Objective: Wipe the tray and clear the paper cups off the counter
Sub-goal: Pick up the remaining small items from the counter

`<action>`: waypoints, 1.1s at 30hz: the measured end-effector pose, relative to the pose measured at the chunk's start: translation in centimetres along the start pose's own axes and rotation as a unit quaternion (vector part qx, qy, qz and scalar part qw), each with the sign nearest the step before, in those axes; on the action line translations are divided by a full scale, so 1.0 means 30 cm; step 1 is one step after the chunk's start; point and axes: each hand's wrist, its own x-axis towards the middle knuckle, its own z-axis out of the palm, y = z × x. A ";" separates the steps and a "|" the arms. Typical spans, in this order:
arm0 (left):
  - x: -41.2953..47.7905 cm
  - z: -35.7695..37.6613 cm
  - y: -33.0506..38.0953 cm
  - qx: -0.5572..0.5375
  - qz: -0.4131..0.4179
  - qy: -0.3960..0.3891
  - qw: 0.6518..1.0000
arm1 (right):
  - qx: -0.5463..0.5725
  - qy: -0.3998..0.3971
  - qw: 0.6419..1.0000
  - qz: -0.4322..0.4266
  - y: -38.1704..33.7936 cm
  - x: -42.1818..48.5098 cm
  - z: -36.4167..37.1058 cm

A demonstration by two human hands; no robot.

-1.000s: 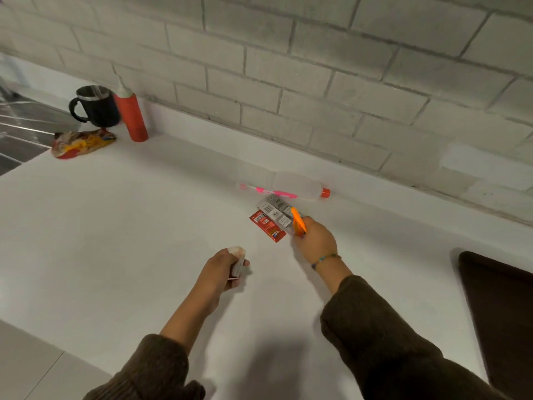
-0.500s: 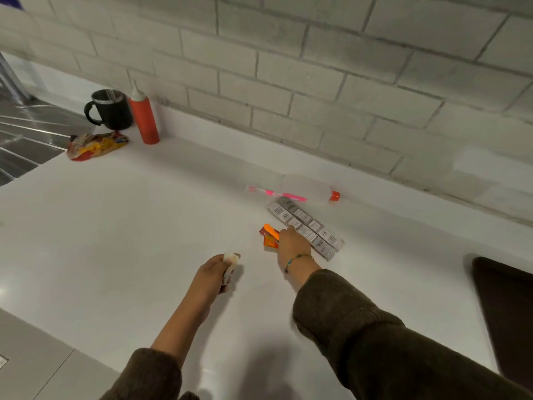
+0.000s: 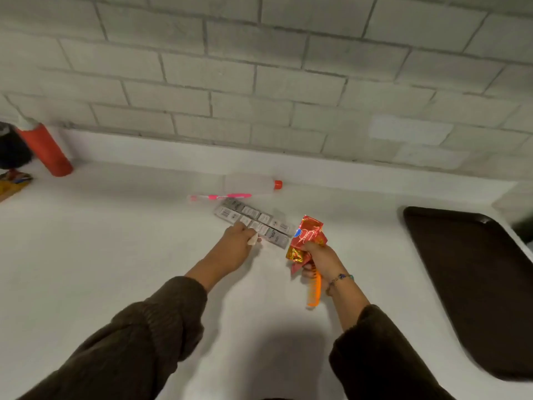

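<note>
A dark brown tray (image 3: 478, 284) lies on the white counter (image 3: 115, 255) at the right. No paper cups show in view. My right hand (image 3: 320, 261) is shut on a red foil wrapper (image 3: 307, 236) and an orange comb (image 3: 315, 288), lifted a little above the counter. My left hand (image 3: 239, 243) holds a small pale scrap (image 3: 253, 240) and touches the near end of a grey strip of packets (image 3: 253, 222) that lies flat on the counter.
A clear bottle with an orange cap (image 3: 251, 183) and a pink pen (image 3: 222, 196) lie by the brick wall. At the far left stand a red squeeze bottle (image 3: 46, 148), a black mug (image 3: 11, 148) and a yellow wrapper (image 3: 13, 183).
My right hand has lifted the red wrapper together with the comb and moved right. My left hand has reached forward to the grey strip. The view has swung right, showing more of the tray.
</note>
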 end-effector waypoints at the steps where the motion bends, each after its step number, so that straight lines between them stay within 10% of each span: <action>1: 0.033 0.011 -0.017 0.069 0.017 -0.020 0.997 | 0.044 0.007 0.999 0.015 -0.002 -0.012 -0.014; 5: 0.135 0.061 -0.031 0.272 0.071 -0.085 0.956 | 0.094 0.045 0.994 0.019 0.022 -0.070 -0.074; 13: 0.155 0.111 0.014 0.311 0.116 -0.132 0.934 | 0.070 0.115 0.991 -0.019 0.093 -0.137 -0.116; 21: 0.036 0.133 0.143 -0.100 0.037 -0.055 0.993 | 0.204 0.109 0.973 0.015 0.144 -0.219 -0.159; 30: -0.143 0.238 0.517 -0.524 -0.148 -0.199 0.815 | 0.151 0.124 0.980 -0.032 0.201 -0.400 -0.410; 33: -0.190 0.328 0.647 -0.508 -0.131 -0.252 0.813 | 0.201 0.156 0.966 -0.049 0.255 -0.479 -0.527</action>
